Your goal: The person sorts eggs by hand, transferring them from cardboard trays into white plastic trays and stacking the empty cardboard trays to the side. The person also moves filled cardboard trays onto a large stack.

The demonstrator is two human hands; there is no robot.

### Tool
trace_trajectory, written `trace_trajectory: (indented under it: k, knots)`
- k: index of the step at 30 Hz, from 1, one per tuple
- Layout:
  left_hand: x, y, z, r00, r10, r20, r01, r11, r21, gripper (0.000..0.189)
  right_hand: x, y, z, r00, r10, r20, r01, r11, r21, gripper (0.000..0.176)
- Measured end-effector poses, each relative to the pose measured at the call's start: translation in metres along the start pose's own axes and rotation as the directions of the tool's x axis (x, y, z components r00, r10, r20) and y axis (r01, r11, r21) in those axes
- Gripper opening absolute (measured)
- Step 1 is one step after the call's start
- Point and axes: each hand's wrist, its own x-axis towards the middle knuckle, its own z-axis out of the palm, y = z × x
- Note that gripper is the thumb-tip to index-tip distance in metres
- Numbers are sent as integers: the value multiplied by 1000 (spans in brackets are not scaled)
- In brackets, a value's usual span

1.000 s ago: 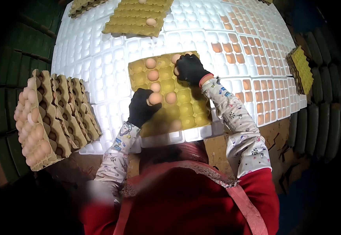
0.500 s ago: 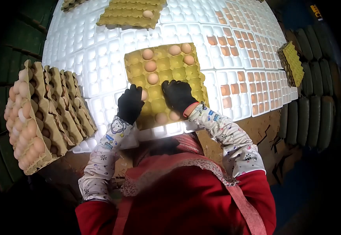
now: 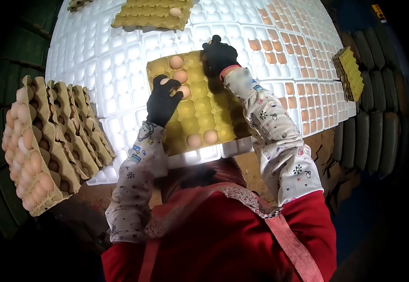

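Observation:
A yellow pulp egg tray [image 3: 200, 110] lies in front of me, with brown eggs in a few of its cups. My left hand [image 3: 163, 104], in a black glove, is at the tray's left side. Its fingers close on an egg [image 3: 184, 92], and a second egg [image 3: 164, 81] shows between the fingers. Above them sit another egg [image 3: 180, 76] and one more egg [image 3: 176, 62]. Over the tray's far right corner is my right hand [image 3: 220, 55], also black-gloved, fingers curled; whatever they hold is hidden. Two eggs [image 3: 202, 139] rest in the near row.
White moulded trays [image 3: 120, 70] cover the lit table, several with eggs [image 3: 303, 89] at right. Upright pulp trays full of eggs [image 3: 30, 150] stand at left. Another yellow tray [image 3: 143, 14] with one egg lies at the back; stacked trays [image 3: 348, 75] sit at the right edge.
My left hand has moved up the tray to the egg in its third row. My right hand has gone from mid-tray to the far right corner, where eggs were visible before.

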Motion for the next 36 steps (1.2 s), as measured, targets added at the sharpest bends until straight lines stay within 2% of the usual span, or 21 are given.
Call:
trace_trajectory:
  k: [1, 4, 6, 9, 12, 13, 14, 16, 18, 19, 21, 22, 24, 25, 26, 27, 28, 29, 30, 31, 36]
  knots:
    - [-1, 15, 2, 991, -69, 117, 22, 931, 364, 41, 7, -8, 10, 1000, -2, -1, 2, 1000, -4, 24]
    - [5, 14, 24, 964, -224, 145, 128, 866, 484, 45, 12, -8, 47, 964, 251, -87, -255, 966, -38, 19]
    - [8, 17, 21, 970, -196, 142, 107, 874, 473, 46, 10, -3, 42, 939, 289, -187, -216, 918, 332, 17]
    - [2, 17, 10, 975, -64, 213, -52, 865, 498, 52, 0, 7, 3, 999, 17, 38, -19, 998, 61, 28]
    - [-4, 21, 8, 971, 200, -127, -173, 965, 197, 44, 6, 38, 15, 999, -22, -39, 33, 944, 327, 39]
    - [-3, 35, 3, 983, -185, -8, 159, 865, -476, 40, 4, 51, 22, 989, -69, -128, 125, 857, 500, 43]
    - [-1, 47, 3, 860, -397, 320, 442, 270, -855, 40, -12, 51, -19, 954, -48, 297, -245, 449, 859, 45]
    - [2, 42, 19, 813, -109, 572, 488, -409, -771, 51, -48, 70, -15, 937, -173, 302, -345, -344, 873, 48]
    - [16, 105, 25, 815, -294, 499, 348, -440, -828, 50, -101, 81, 1, 992, -67, -111, 98, -165, 981, 56]
    - [18, 113, 43, 806, -283, 520, 370, -445, -816, 50, -117, 83, -27, 980, -25, 199, -177, -569, 803, 50]
    - [21, 125, 80, 990, -16, 142, 99, 796, -597, 49, -154, 119, -14, 990, 40, 135, -128, -152, 980, 40]
    - [27, 129, 90, 985, -2, 172, 107, 789, -606, 49, -172, 133, -24, 1000, 26, 18, -24, 245, 969, 39]
    - [46, 143, 104, 834, 4, 552, 426, 630, -649, 41, -210, 167, -13, 865, 215, 453, -312, -477, 822, 34]
    - [47, 150, 120, 659, -54, 750, 723, -230, -651, 35, -231, 192, 11, 880, 279, 384, -291, -322, 901, 33]
    - [53, 157, 135, 649, -41, 760, 734, -230, -639, 35, -236, 202, 13, 896, 322, 306, -268, -156, 951, 32]
    - [62, 162, 150, 667, -36, 744, 742, 127, -659, 38, -242, 216, 11, 934, 353, 50, -142, 241, 960, 29]
    - [69, 163, 164, 685, -25, 728, 650, 471, -596, 41, -241, 226, 11, 775, 437, 456, -369, -272, 889, 28]
    - [66, 159, 187, 833, 107, 543, 289, 753, -591, 40, -235, 233, 9, 796, 464, 389, -424, -32, 905, 32]
    - [76, 155, 204, 826, 421, 376, -205, 844, -495, 44, -230, 240, 10, 821, 471, 322, -458, 207, 864, 37]
    - [70, 153, 215, 833, 346, 432, -205, 918, -339, 46, -232, 245, 34, 873, 486, -35, -348, 672, 654, 40]
    - [85, 167, 243, 876, 194, 440, -193, 980, -49, 44, -187, 246, 31, 912, 406, 58, -371, 757, 539, 44]
